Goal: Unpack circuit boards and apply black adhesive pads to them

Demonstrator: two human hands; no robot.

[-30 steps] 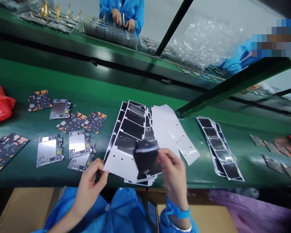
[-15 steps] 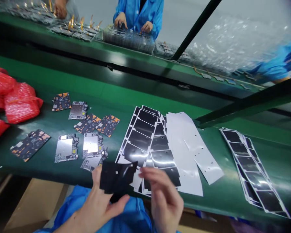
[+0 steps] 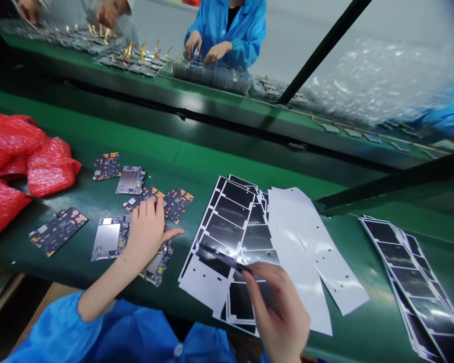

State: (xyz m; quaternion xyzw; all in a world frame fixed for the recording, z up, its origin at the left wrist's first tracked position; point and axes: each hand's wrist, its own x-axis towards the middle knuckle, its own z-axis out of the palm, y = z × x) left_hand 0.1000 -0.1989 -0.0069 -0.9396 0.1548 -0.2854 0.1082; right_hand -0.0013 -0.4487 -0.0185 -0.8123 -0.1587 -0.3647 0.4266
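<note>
Two bare hands are working at a green counter [image 3: 98,136], and it looks like a peel-and-apply job. The right hand [image 3: 276,312] is sitting around 5 o'clock from the middle of the view, with its fingers clamped on a thin piece of black film [image 3: 223,257], which is tilting almost edge-on just above the pile. That pile of black-and-white adhesive film sheets [image 3: 227,217] is lying dead centre, with loose white backing strips [image 3: 310,252] fanning out beside it toward 3 o'clock. The left hand [image 3: 147,234] is reaching out around 8 o'clock, fingers spread apart and resting on a cluster of circuit boards [image 3: 109,239]. More sheets are stacked at 4 o'clock [image 3: 408,277], and red bubble bags [image 3: 22,161] are slumping at 9 o'clock. Up at 12 o'clock, a co-worker in a blue smock [image 3: 227,30] is handling trays on a far counter. My guess is that the film is freshly peeled, so the next move calls for lining it up squarely on a board before it touches down.
</note>
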